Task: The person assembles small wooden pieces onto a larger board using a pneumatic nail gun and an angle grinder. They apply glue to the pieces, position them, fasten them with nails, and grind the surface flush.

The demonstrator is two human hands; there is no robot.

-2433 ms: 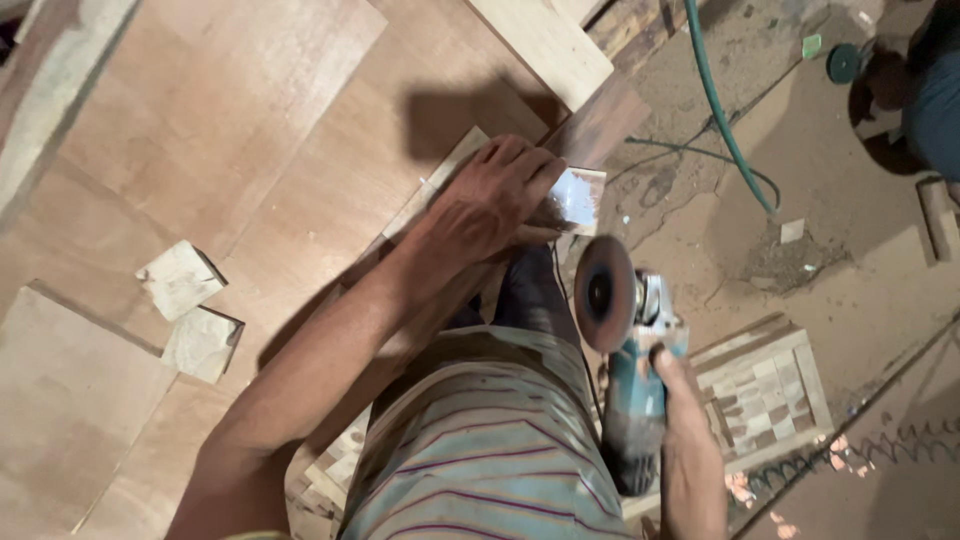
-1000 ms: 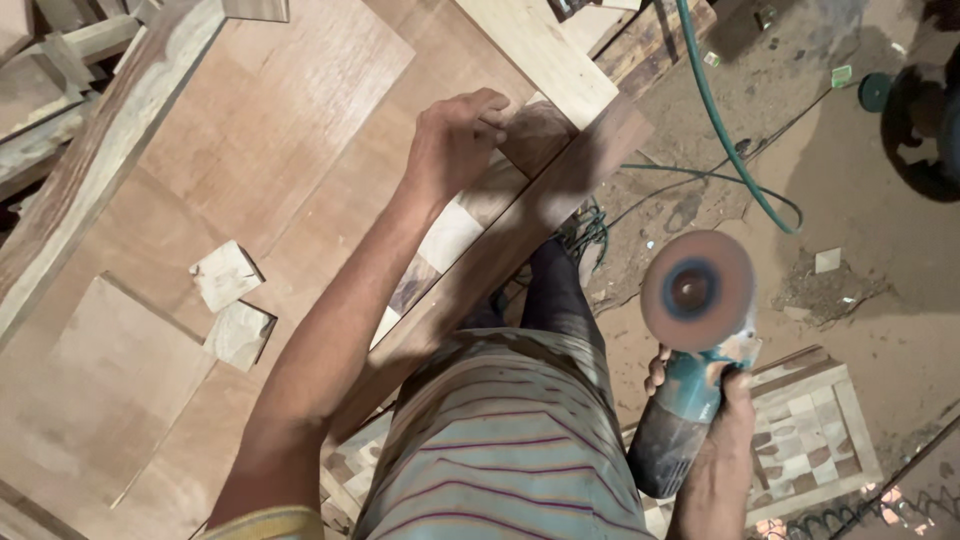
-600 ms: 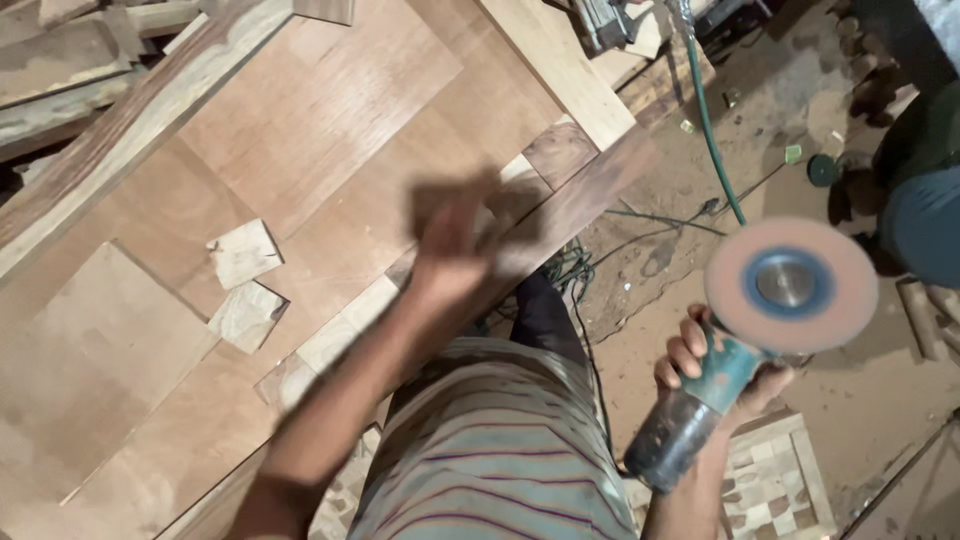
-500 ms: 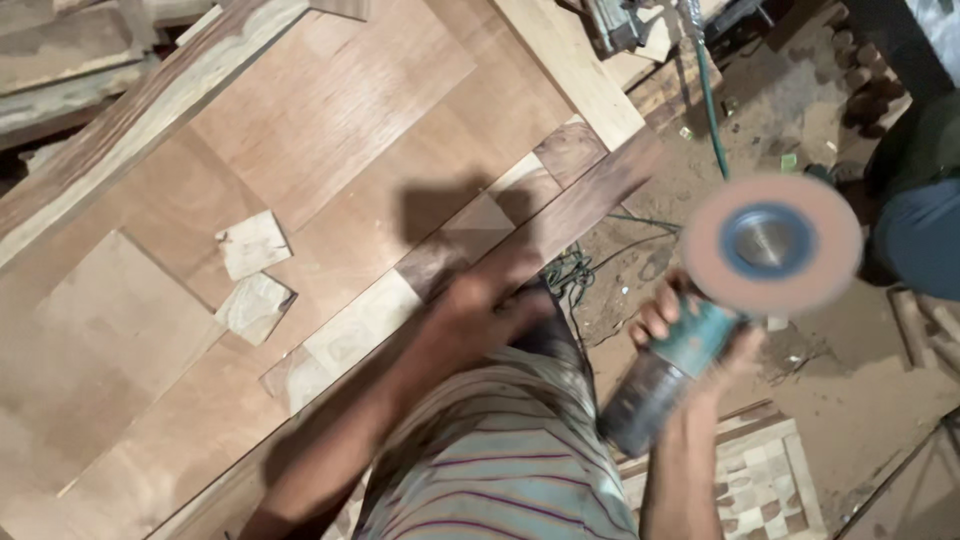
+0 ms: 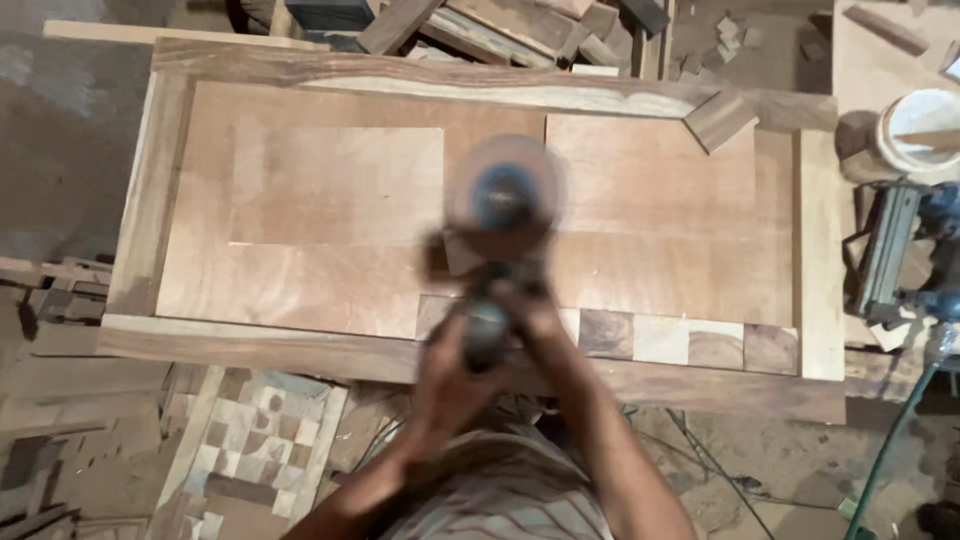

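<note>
Fingers of both the left hand (image 5: 447, 372) and right hand (image 5: 535, 318) clamp the grinder (image 5: 490, 320), its blurred disc (image 5: 505, 198) beyond them over the wooden panel (image 5: 330, 220).

A dusty earthen floor (image 5: 800, 470) lay underfoot, strewn with thin cables and a green hose (image 5: 890, 440). A chequered wooden panel (image 5: 250, 440) rested low at the left, near loose slats. Beyond the far edge — a heap of dark timber offcuts (image 5: 500, 25). To the right stood a pale round container (image 5: 915, 135) — light was dim and warm.
</note>
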